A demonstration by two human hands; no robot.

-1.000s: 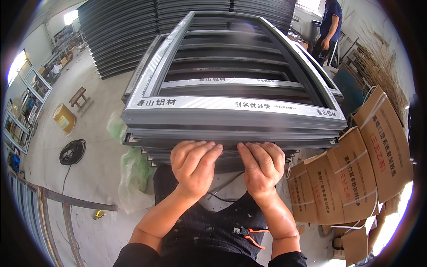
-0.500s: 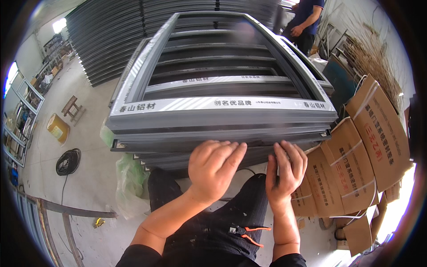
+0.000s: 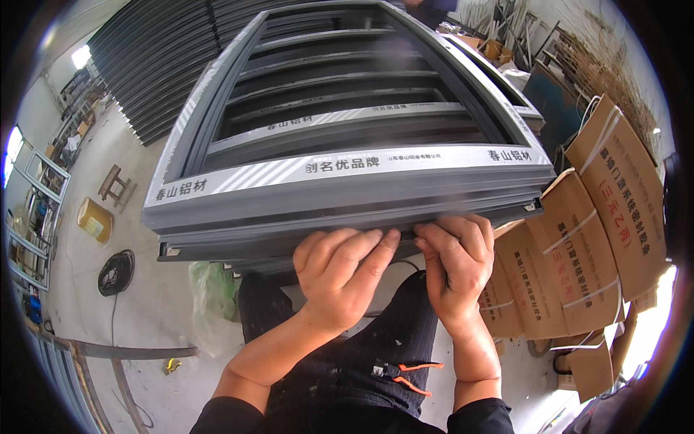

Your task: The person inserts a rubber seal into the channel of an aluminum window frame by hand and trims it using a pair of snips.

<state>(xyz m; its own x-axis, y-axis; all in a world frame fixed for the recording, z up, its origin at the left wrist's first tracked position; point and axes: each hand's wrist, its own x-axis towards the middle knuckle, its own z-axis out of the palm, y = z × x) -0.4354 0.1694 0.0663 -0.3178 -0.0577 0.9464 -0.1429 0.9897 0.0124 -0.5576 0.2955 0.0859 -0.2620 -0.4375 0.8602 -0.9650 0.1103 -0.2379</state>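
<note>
A stack of grey metal window frames [image 3: 347, 194] lies in front of me, the top one edged with printed white film. Both my hands are at the near side of the stack, below the top frame's edge. My left hand [image 3: 340, 278] is closed, its fingers curled together and the index fingertip pressed against the dark edge. Close beside it, my right hand [image 3: 457, 264] is closed too, thumb and fingers pinched at the same edge. What lies under the fingertips is dark and too small to make out. Orange-handled pliers [image 3: 405, 376] rest on my thigh.
Brown cartons [image 3: 614, 202] stand at the right. Green plastic film [image 3: 211, 296] hangs by the stack's left. On the floor at left are a black cable coil [image 3: 116, 272], a yellow drum [image 3: 95, 220] and a wooden stool [image 3: 114, 186]. Long dark profiles [image 3: 152, 65] are piled behind.
My right hand has moved left, close to my left hand, and its fingers have curled into a pinch. The view has shifted, and the person at the back is now mostly out of sight.
</note>
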